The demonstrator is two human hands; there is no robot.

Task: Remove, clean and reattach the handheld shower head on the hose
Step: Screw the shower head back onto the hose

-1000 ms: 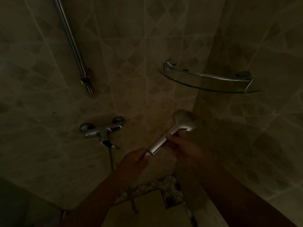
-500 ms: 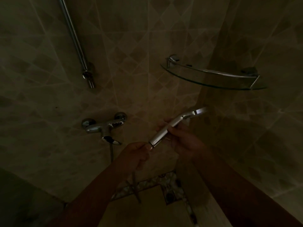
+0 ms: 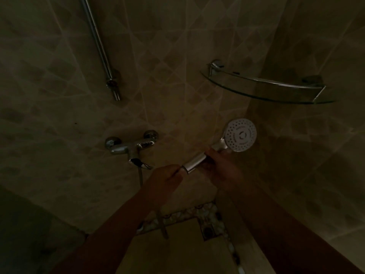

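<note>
The chrome handheld shower head [image 3: 240, 135] points up to the right, its white round spray face turned toward me. My right hand [image 3: 221, 171] grips the middle of its handle. My left hand [image 3: 165, 179] is closed around the hose end at the bottom of the handle; the joint itself is hidden by my fingers. The hose [image 3: 163, 224] hangs down below my left hand and a second stretch of it drops from the wall mixer tap [image 3: 131, 148].
A chrome slide rail [image 3: 100, 48] runs down the tiled wall at upper left. A glass corner shelf [image 3: 264, 88] with a chrome rail sits at upper right. A floor drain [image 3: 207, 231] lies below, in a mosaic border. The room is dim.
The shower head has turned about its handle: its back faced me, then its edge, and the spray face shows now. Both hands stay in nearly the same place.
</note>
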